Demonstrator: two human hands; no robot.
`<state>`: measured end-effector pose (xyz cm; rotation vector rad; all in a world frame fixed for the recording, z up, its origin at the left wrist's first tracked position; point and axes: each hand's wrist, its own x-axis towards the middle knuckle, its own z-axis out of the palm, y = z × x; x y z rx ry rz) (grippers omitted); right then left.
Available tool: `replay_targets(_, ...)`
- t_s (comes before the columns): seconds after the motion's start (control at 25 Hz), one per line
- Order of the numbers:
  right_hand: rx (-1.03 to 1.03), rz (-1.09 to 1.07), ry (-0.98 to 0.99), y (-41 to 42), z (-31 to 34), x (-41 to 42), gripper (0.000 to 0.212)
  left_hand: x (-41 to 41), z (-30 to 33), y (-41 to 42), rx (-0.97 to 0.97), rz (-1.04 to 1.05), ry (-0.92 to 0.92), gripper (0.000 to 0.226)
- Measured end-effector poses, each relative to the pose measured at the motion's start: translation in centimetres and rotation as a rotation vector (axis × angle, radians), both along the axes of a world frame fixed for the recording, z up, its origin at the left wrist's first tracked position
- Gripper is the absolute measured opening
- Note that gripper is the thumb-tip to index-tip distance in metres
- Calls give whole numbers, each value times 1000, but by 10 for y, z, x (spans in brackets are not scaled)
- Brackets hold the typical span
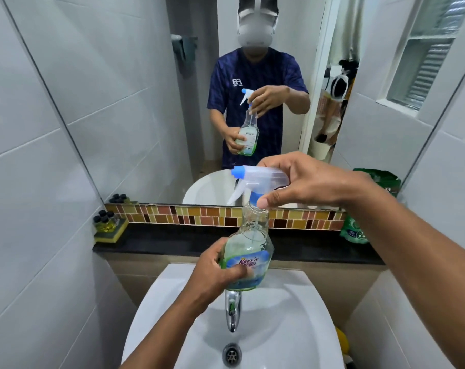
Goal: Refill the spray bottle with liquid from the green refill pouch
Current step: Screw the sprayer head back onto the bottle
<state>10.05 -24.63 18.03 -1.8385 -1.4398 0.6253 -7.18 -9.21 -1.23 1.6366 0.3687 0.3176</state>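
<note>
While left hand [220, 272] grips bottle [248, 251], trigger head [255, 179] lifts clear.

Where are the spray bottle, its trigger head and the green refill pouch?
spray bottle [248, 251], head view, on its clear body above the label.
trigger head [260, 175], head view, on its clear top housing.
green refill pouch [355, 233], head view, on its lower front.

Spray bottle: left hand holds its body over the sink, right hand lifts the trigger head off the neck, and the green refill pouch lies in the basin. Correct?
Not quite. The head view shows the green refill pouch on the dark ledge at right, not in the basin.
</note>
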Motion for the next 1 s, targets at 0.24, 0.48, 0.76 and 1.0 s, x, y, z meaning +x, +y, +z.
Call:
replay_targets(0.24, -152, 51, -266, -2, 16, -5, 36, -3, -2, -12, 0, 10, -3, 55)
replay_targets(0.48, -205, 28, -340, -2, 21, -13, 45, -6, -1, -12, 13, 14, -10, 54)
replay_targets(0.76, -202, 63, -365, -4, 30, -17, 31, -7, -1, -12, 17, 17, -6, 52)
replay_targets(1.0, -252, 110, -388, -4, 35, -13, 32, -6, -1, -15, 4, 2, 9, 55)
